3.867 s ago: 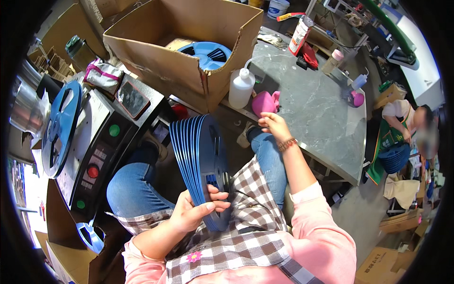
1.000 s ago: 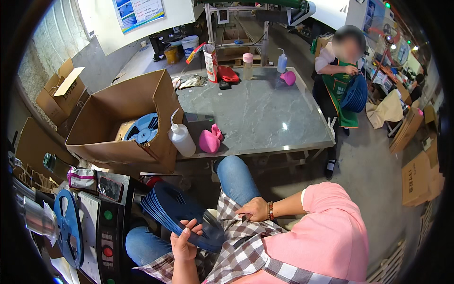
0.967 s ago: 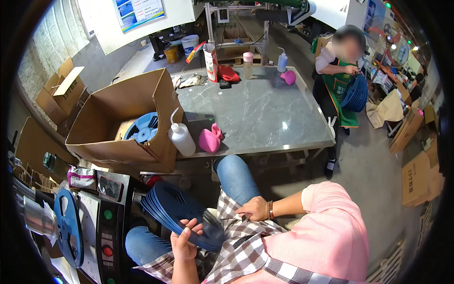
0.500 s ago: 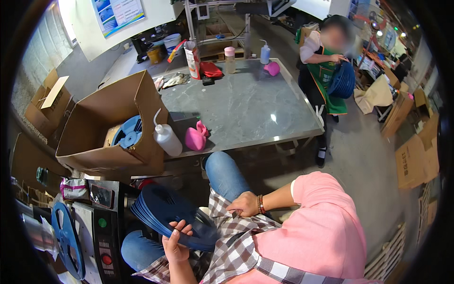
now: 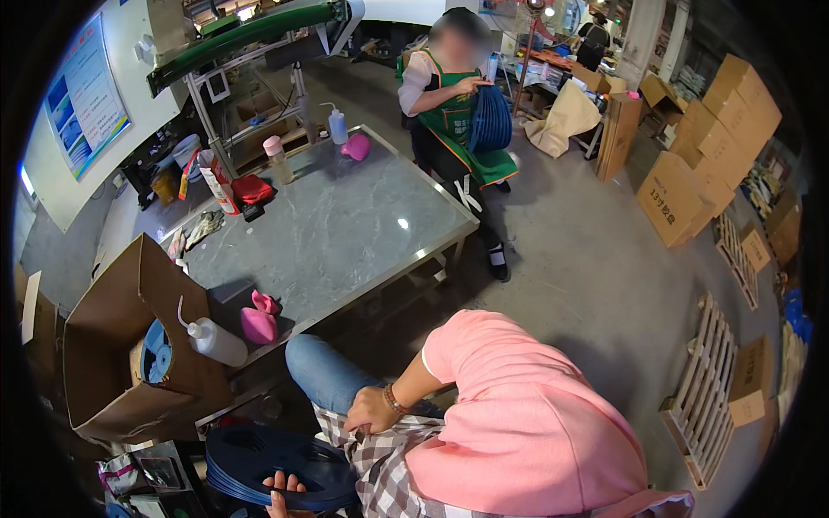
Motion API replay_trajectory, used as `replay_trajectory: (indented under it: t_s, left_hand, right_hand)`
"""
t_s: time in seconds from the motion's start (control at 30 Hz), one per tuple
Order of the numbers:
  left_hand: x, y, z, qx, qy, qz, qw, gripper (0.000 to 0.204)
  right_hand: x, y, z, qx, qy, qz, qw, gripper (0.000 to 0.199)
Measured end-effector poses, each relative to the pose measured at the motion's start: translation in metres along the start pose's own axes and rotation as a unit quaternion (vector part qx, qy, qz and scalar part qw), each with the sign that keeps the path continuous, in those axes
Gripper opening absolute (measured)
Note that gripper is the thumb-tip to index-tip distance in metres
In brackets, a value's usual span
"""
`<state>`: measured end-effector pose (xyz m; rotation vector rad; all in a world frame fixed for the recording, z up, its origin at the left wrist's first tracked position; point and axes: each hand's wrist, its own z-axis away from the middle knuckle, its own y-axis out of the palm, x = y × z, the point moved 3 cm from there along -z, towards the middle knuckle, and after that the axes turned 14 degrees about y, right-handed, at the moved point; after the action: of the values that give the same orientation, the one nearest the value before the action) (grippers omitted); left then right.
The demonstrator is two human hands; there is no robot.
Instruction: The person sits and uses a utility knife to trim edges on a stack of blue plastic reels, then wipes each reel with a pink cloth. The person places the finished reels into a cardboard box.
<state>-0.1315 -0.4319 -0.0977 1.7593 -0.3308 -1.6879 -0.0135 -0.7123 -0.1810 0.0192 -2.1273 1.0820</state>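
Note:
A stack of dark blue plastic reel discs (image 5: 289, 457) lies across my lap, at the lower left. My left hand (image 5: 289, 492) grips its near edge, with the fingers showing through an opening in the top disc. My right hand (image 5: 371, 409), with a beaded bracelet at the wrist, rests on my thigh. Its fingers are curled into the brown-and-white checked apron (image 5: 393, 449). Left of the table stands an opened cardboard box (image 5: 129, 345) with a lighter blue reel (image 5: 156, 352) inside.
Along the near edge of the grey table (image 5: 345, 198) are a white squeeze bottle (image 5: 216, 340) and a pink bulb (image 5: 259, 324). Beyond it, a co-worker in a green apron (image 5: 445, 108) holds blue discs (image 5: 490, 121). Cartons (image 5: 669, 198) and a pallet (image 5: 704, 388) stand right.
My view has swung to the right, so the table and box sit farther left and more cartons show. My left hand still holds the discs; my right hand stays at the apron.

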Motion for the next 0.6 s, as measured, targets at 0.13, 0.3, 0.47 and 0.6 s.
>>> replay_trajectory:
  t_s: [0.13, 0.3, 0.47, 0.6]
  left_hand:
    - [0.000, 0.001, -0.001, 0.015, -0.001, 0.007, 1.000, 0.033]
    - [0.003, 0.013, -0.001, -0.024, 0.044, -0.012, 0.999, 0.035]
    - [0.003, 0.008, 0.002, -0.033, 0.055, -0.011, 0.998, 0.033]
    - [0.000, 0.022, 0.001, -0.015, 0.050, -0.008, 0.999, 0.032]
  right_hand:
    - [-0.001, -0.001, 0.001, -0.005, 0.001, -0.004, 1.000, 0.023]
    - [0.000, -0.006, 0.001, -0.005, 0.002, -0.003, 1.000, 0.022]
    - [0.002, -0.007, -0.003, -0.013, -0.006, -0.015, 1.000, 0.026]
    - [0.003, -0.010, -0.001, -0.016, -0.007, -0.008, 1.000, 0.027]
